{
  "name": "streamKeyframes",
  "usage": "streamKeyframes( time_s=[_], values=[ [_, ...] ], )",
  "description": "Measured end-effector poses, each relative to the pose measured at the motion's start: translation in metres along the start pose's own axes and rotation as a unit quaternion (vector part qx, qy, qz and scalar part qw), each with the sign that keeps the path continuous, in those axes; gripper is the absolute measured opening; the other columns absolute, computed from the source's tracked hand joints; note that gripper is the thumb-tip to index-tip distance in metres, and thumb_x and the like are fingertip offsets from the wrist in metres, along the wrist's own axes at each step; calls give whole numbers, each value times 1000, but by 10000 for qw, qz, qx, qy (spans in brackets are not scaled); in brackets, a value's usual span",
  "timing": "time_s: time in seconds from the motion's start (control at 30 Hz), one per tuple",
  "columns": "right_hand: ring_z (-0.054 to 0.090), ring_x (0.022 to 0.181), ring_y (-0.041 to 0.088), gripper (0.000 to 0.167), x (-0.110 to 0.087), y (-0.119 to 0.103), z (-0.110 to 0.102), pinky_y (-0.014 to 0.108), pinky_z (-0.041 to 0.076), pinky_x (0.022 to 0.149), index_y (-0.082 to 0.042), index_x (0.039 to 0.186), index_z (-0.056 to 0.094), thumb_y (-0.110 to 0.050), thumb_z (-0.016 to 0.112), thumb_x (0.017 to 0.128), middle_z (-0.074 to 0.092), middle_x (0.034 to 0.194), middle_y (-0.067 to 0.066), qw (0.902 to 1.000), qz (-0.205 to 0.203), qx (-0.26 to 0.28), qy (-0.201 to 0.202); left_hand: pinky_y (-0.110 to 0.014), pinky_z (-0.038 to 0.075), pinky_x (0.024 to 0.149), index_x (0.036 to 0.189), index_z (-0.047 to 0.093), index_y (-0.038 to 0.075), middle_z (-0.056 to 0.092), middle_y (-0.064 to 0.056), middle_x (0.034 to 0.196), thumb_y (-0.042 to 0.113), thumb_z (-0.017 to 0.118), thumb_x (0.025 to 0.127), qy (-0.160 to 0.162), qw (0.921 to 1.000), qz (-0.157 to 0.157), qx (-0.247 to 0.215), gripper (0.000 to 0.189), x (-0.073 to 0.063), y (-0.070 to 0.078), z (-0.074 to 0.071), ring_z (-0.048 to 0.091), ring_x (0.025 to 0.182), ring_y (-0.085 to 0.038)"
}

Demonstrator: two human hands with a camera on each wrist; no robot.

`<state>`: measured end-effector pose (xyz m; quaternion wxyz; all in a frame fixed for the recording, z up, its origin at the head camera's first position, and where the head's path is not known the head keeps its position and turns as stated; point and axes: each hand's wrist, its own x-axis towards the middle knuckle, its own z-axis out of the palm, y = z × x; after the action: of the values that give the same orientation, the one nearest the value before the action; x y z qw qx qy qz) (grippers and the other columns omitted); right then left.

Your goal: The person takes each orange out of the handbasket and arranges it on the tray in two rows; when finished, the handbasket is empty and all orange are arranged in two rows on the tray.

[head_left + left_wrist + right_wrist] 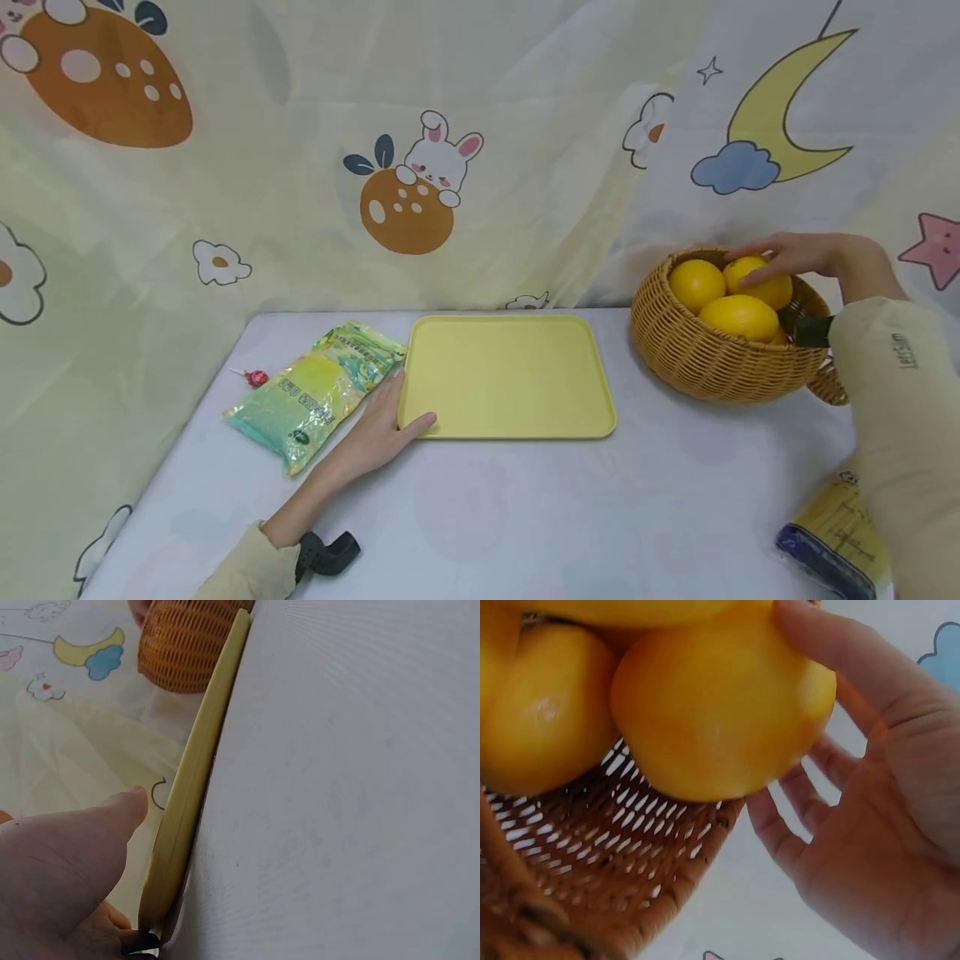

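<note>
My right hand reaches over the back of a wicker basket and grips a yellow lemon. In the right wrist view the thumb lies on the lemon and the other fingers curve behind it, by the basket rim. More lemons sit around it in the basket. At the left edge of a flat yellow tray, my left hand rests with its thumb stretched over the near left corner. The left wrist view shows that thumb raised beside the tray's rim; the other fingers are partly hidden.
A green and yellow plastic bag lies left of the tray, with a red wrapped lollipop beyond it. At the front right, a yellow and blue package is partly behind the right sleeve. Printed cloth hangs behind the table.
</note>
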<state>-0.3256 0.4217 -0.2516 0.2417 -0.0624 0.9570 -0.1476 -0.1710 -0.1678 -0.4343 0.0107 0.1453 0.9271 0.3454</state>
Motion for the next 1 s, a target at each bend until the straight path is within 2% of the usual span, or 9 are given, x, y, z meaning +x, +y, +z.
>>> streamKeyframes(
  time_s=[0.27,0.47,0.7,1.0],
  values=[
    [18,121,59,87,-1,-6,6,81,23,95,-1,148,28,-56,59,88,10,143,39,9993,370,38,93,-61,14,119,153,6,-6,11,-25,161,50,59,93,-28,9999,-109,-33,97,-1,-1,1,11,149,-42],
    [23,117,57,92,0,-8,5,79,26,95,3,146,26,-59,61,86,16,136,40,9987,485,-101,96,-61,14,119,153,7,-6,11,-25,161,49,59,93,-6,10000,-81,-19,97,-1,-1,1,11,149,-42],
    [39,114,52,84,-3,-5,9,74,35,94,8,140,37,-52,63,88,41,132,38,9980,91,-342,515,-60,14,120,154,6,-4,12,-23,161,48,60,93,-17,10000,-29,-66,96,0,0,1,11,150,-41],
    [36,120,52,82,-8,8,14,77,31,95,4,143,35,-54,58,90,35,141,36,9968,-97,-113,781,-60,14,120,154,6,-4,10,-23,162,50,59,92,-27,9999,-101,13,98,-1,0,1,10,150,-40]
  ],
)
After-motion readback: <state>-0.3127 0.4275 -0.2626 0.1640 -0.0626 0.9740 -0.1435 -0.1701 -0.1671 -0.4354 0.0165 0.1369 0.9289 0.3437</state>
